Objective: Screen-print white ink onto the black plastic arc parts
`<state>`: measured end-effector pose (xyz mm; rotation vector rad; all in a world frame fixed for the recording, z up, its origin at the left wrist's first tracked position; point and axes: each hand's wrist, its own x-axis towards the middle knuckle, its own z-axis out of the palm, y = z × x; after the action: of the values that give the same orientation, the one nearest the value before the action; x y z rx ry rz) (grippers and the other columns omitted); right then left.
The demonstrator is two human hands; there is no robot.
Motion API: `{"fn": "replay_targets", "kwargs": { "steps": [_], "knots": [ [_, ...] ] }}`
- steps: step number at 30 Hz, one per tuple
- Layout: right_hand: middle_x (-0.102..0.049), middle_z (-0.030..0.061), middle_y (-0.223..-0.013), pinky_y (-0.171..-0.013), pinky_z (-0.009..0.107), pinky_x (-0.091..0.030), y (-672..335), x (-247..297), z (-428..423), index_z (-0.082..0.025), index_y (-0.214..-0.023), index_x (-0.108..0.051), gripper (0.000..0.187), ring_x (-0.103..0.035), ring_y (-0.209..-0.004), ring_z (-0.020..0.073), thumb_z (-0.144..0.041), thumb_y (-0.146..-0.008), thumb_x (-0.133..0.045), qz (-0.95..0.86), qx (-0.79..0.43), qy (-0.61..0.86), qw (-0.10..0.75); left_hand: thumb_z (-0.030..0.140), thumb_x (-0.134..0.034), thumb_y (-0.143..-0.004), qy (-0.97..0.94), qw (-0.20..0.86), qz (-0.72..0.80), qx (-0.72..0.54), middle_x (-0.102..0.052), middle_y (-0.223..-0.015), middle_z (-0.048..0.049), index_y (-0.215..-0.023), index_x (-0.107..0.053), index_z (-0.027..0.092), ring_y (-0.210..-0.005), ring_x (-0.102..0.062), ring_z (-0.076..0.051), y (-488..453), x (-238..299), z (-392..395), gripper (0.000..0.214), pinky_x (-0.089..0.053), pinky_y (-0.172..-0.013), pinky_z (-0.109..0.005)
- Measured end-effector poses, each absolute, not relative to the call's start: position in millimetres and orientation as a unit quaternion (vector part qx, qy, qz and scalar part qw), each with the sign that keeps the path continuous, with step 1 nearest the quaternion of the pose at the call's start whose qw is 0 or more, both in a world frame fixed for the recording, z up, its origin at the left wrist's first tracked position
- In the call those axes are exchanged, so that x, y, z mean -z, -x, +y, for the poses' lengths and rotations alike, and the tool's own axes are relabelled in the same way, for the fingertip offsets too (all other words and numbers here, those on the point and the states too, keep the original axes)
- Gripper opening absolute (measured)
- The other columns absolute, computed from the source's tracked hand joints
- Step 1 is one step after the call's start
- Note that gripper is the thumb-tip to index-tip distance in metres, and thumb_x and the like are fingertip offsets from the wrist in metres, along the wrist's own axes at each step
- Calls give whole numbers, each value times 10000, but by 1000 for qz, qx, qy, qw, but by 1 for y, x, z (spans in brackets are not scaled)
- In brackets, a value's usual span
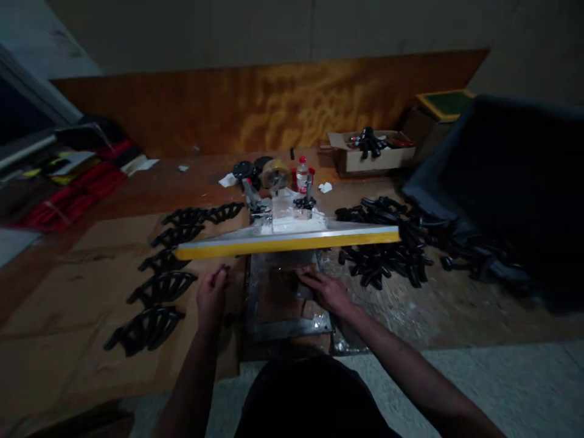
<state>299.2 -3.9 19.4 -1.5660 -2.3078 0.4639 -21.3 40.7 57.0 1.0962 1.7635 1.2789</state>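
Observation:
In front of me a silver frame with a yellow front edge (292,244) is raised at its near side over a metal base plate (292,330). My left hand (212,298) is held left of the base, below the yellow edge, with its fingers pinched together; what they hold, if anything, is too dark to make out. My right hand (329,293) reaches under the raised frame. Its fingertips touch a small dark piece (294,281) over the base, whose kind I cannot tell. Several black curved, finger-like plastic parts (162,287) lie in a row on cardboard at left.
A heap of similar black parts (387,258) lies at right beside a large dark bin (511,201) on its side. Behind the frame stand tape rolls (275,175), a bottle (302,175) and an open carton (378,159). Red bundles (86,188) lie far left.

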Motion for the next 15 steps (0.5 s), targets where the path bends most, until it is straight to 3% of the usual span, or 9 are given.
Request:
{"fn": "replay_targets", "kwargs": {
  "steps": [4,8,11,15],
  "knots": [
    [-646,93,-1228,-837,301,-500,-260,-24,6,-321,-1423,-569,532,-620,-1042,219,-144,-936,-450,-850,-139,506,43,572,-613,-761,-446,350,585,-580,-704,-797,-46,-992,-627,143,-706,-670,-161,-1,-124,63,488,-563,-685,-283],
    [-615,141,-1259,-955,377,-442,-242,-23,8,-273,-1390,-603,479,-542,-1163,269,-179,-933,-497,-846,-88,524,33,555,-609,-818,-517,366,511,-580,-679,-716,-20,-1046,-657,135,-675,-664,-163,-20,-170,68,480,-553,-634,-259],
    [-637,146,-1205,-1010,446,-402,-246,-23,2,-263,-1325,-656,411,-523,-1186,296,-239,-937,-523,-834,-98,540,58,623,-488,-888,-522,404,497,-564,-709,-767,-59,-1050,-688,122,-736,-691,-195,-25,-176,60,563,-576,-700,-306],
    [-701,108,-1085,-985,436,-439,-297,-31,6,-229,-1173,-737,338,-585,-1077,292,-350,-932,-534,-724,-165,639,200,608,-381,-946,-534,422,564,-468,-753,-933,-99,-1024,-743,175,-896,-710,-229,-9,-146,31,570,-571,-797,-331]
  ]
}}
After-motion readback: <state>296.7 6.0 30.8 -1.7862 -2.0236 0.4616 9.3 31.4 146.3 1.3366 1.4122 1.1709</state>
